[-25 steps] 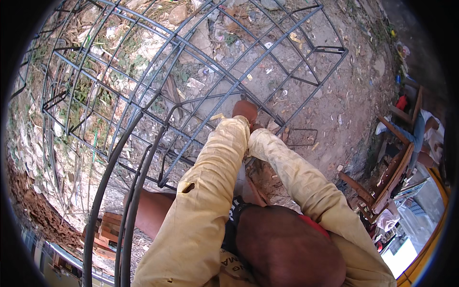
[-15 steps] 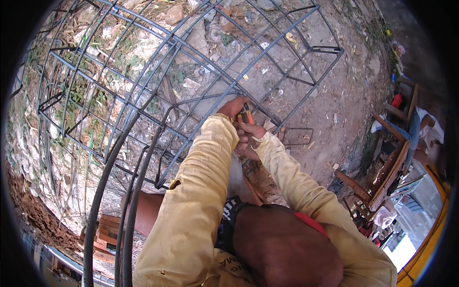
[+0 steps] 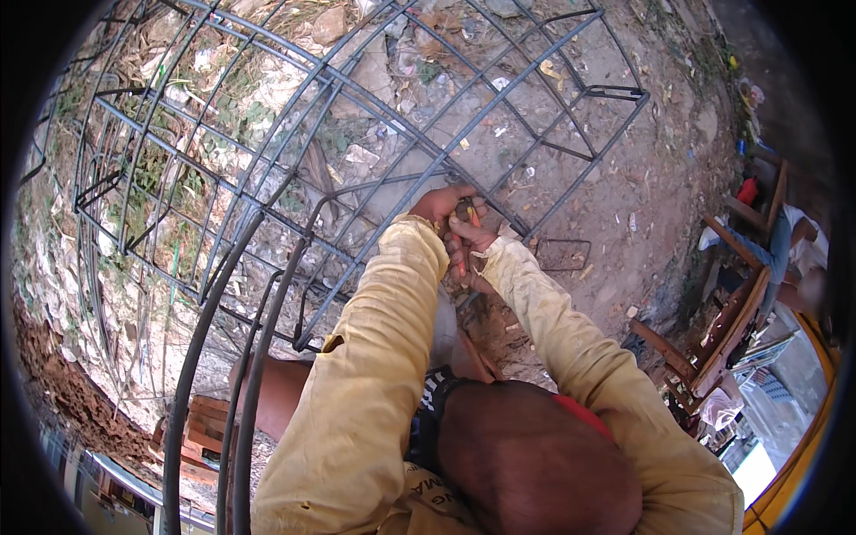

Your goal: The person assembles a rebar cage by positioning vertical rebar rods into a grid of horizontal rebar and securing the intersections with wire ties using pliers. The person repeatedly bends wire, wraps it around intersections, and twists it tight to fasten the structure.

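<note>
- Brown loose soil (image 3: 76, 383), far L edge, w/ pale rubble & weeds above it.
- Orange brick stack (image 3: 203, 437), lower L, partly behind dark curved bars (image 3: 185, 379) that rise from bottom edge twd the cage.
- Steel rebar cage (image 3: 328, 73), upper L to ctr: long bars crossed by bent ties, open grid, littered ground visible thru it. Its near R corner is just beyond the hands.
- L sleeve (image 3: 374, 348), tan-yellow, long, w/ a torn hole nr mid-forearm.
- L hand (image 3: 437, 205), ctr, at the cage's near side; fingers bent fwd over the tool's dark end. Can't tell how tight the grip is or if it has hold of a bar, tool or wire.
- Pliers (image 3: 474, 216), orange-red handles, btwn the two hands, nr the cage bars; working end too small/hidden to read.
- R hand (image 3: 477, 235), just below & R of L hand, fingers curled closed around the pliers' handles.
- R sleeve (image 3: 571, 330), same tan-yellow, runs to lower R.
- Rectangular bent-rod tie (image 3: 567, 240), flat on dirt, just R of hands.
- Wooden frame (image 3: 736, 328), far R, tilted; seated person in blue jeans (image 3: 776, 254) beside it.
</note>
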A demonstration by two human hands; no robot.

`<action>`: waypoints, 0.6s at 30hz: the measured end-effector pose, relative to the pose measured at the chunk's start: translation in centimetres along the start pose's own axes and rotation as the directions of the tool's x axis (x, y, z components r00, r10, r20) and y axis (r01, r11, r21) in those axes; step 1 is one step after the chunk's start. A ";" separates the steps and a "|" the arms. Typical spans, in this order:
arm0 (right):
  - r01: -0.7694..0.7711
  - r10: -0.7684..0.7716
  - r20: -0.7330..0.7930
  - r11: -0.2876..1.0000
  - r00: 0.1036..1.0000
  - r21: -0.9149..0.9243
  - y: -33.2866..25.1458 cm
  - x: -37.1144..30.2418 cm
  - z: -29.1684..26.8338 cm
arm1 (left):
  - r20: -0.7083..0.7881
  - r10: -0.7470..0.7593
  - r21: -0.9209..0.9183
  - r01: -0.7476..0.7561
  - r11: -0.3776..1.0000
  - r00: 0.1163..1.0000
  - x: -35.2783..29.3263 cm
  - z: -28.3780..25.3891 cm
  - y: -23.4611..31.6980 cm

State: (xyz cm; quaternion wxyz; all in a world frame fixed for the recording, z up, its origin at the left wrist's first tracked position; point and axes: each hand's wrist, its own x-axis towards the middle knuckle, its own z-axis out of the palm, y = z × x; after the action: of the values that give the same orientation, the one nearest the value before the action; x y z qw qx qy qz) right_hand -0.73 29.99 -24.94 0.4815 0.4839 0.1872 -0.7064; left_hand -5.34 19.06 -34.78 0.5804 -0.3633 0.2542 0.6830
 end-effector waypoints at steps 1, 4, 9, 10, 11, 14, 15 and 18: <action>0.019 -0.020 0.013 0.999 1.000 0.041 0.6 -0.1 0.4 | 0.004 -0.031 -0.050 0.031 0.998 1.000 0.3 -0.3 0.0; 0.077 -0.084 0.038 0.983 0.996 0.164 0.9 0.5 -0.8 | 0.004 -0.100 0.012 0.100 0.995 0.995 -0.4 1.7 0.6; 0.175 -0.173 -0.036 0.983 0.984 0.059 1.9 1.4 -0.8 | 0.123 0.224 0.933 -0.190 0.307 0.967 2.4 -0.1 1.3; 0.166 -0.162 -0.106 0.986 0.981 0.032 2.3 1.8 -0.5 | 0.181 0.262 0.982 -0.191 0.013 0.948 3.0 -0.4 1.2; 0.088 -0.090 -0.125 0.996 0.988 -0.021 2.3 1.7 -1.1 | 0.204 0.267 0.959 -0.136 -0.250 0.942 3.3 0.0 1.0; 0.072 -0.102 -0.196 0.986 0.975 -0.152 2.8 1.6 -2.5 | -0.009 0.435 0.981 0.092 -0.171 0.900 3.6 2.2 -0.5; 0.095 -0.142 -0.217 0.973 0.966 -0.210 3.0 1.5 -3.3 | -0.135 0.476 0.988 0.153 0.001 0.869 3.4 3.7 -1.1; 0.192 -0.294 -0.119 0.830 0.949 -0.523 4.0 3.9 -3.3 | -0.461 0.635 0.885 0.269 0.379 0.620 6.5 1.3 -2.7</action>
State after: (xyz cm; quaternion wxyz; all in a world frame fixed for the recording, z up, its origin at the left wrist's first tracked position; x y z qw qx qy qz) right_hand 4.14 28.60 -29.01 0.4766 0.3793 0.4718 -0.6375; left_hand -3.35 24.56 -38.94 0.4207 -0.1986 0.8413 0.2753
